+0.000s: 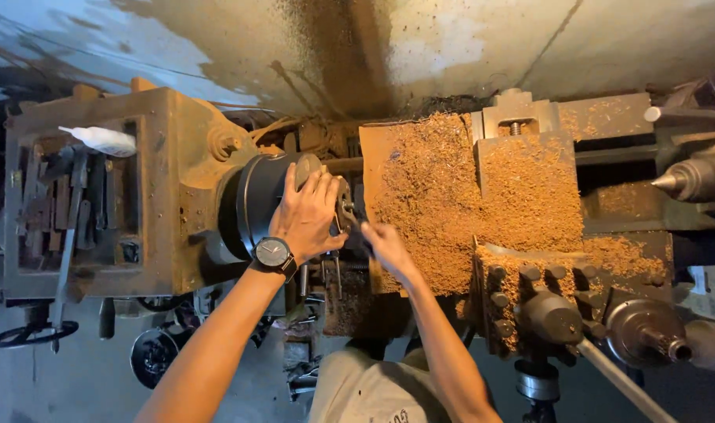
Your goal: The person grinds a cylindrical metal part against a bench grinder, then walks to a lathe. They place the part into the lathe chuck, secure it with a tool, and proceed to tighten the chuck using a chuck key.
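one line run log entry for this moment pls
left hand flat on lathe chuck | right hand at chuck face, blurred | wood shavings cover carriage | tool post idle

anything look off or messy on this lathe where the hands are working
Yes: thick brown sawdust and shavings bury the lathe carriage and tool post, right beside the chuck. The left hand lies flat on the chuck; the right hand is blurred by its face. No damage shows.

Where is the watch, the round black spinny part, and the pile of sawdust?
wristwatch (273, 252), head view, on its dark dial.
round black chuck (256, 200), head view, on its curved side.
sawdust pile (436, 196), head view, on its middle.
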